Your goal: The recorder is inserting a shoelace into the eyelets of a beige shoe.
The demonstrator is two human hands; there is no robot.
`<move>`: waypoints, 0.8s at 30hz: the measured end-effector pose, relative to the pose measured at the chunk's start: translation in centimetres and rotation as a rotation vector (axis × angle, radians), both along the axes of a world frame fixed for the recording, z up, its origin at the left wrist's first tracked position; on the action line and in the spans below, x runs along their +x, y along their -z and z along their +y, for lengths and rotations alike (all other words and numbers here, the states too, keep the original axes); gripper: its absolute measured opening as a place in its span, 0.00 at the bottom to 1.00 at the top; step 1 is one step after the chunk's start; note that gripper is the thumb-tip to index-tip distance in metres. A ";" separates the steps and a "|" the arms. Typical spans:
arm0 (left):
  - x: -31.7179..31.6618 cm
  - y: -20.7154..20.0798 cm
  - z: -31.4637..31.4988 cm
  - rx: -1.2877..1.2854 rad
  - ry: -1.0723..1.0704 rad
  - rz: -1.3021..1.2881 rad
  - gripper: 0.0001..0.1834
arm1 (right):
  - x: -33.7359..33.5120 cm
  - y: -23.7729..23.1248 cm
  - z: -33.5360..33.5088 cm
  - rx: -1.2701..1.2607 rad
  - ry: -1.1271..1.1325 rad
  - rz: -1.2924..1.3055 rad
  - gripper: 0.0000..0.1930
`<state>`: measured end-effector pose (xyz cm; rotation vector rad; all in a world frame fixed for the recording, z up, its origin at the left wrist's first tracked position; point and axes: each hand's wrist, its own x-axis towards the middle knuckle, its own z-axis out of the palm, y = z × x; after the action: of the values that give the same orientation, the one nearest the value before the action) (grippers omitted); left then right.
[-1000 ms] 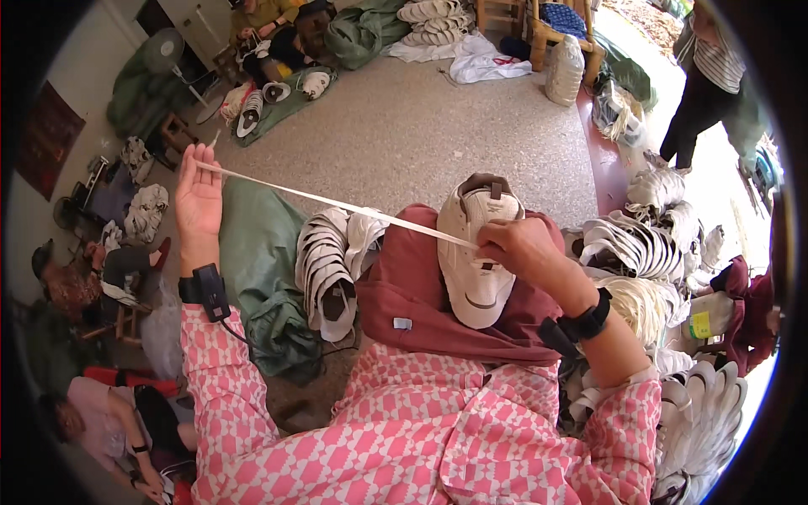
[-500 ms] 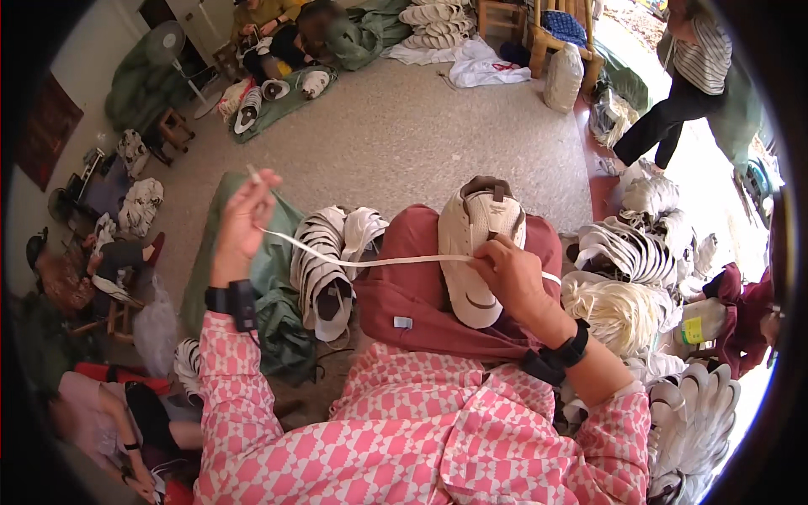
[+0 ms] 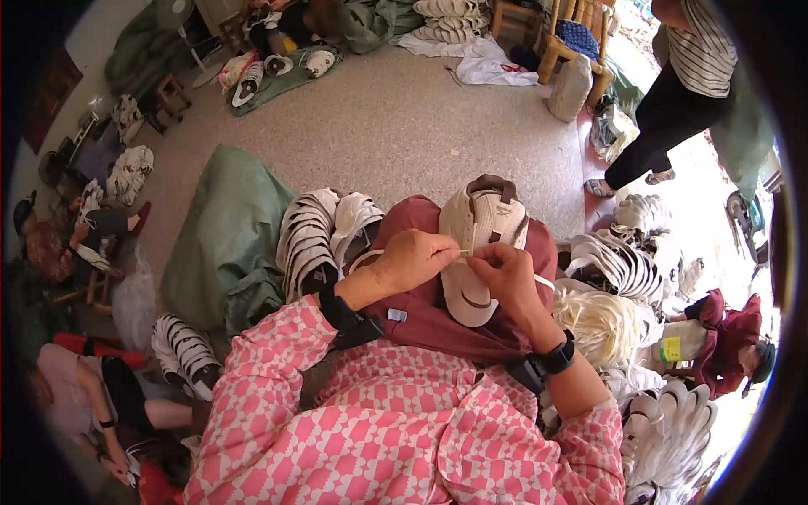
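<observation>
A cream shoe upper [image 3: 480,220] with a brown collar lies on the dark red cloth [image 3: 410,220] over my lap, toe toward me. Over its lacing area my two hands nearly meet. My left hand [image 3: 414,263] is closed in a pinch on a thin white shoelace [image 3: 465,252], whose short stretch shows between my fingertips. The same lace is pinched by my right hand [image 3: 507,276], at the upper's right side. My fingers cover the eyelets beneath, so I cannot tell how the lace is threaded.
Nested white uppers [image 3: 307,240] stand left of my lap beside a green sack [image 3: 220,244]. At right lie a bundle of cream laces [image 3: 602,321] and more stacked uppers [image 3: 619,269]. A person in a striped top [image 3: 703,50] stands far right; others sit at left.
My left hand has come from the far left to the upper, bringing the lace end to my right hand. The standing person has stepped nearer.
</observation>
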<state>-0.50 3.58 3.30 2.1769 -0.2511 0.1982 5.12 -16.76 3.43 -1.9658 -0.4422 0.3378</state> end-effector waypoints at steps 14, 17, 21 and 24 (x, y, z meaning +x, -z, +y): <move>0.4 0.8 -1.4 0.076 -0.043 -0.116 0.07 | 0.0 -0.4 0.1 0.036 0.013 0.105 0.09; 0.3 1.1 -2.4 0.143 -0.095 -0.228 0.07 | 0.1 -0.1 0.1 0.039 0.021 0.113 0.09; 0.6 1.4 -3.1 0.175 -0.120 -0.246 0.07 | 0.1 0.1 0.2 0.053 0.019 0.042 0.09; 0.9 0.8 -2.4 0.219 -0.093 -0.264 0.08 | 0.0 0.2 0.2 0.056 0.011 0.033 0.09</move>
<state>0.36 1.13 2.46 2.3803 -0.3339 0.5345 5.12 -16.60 3.25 -1.9051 -0.4157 0.3466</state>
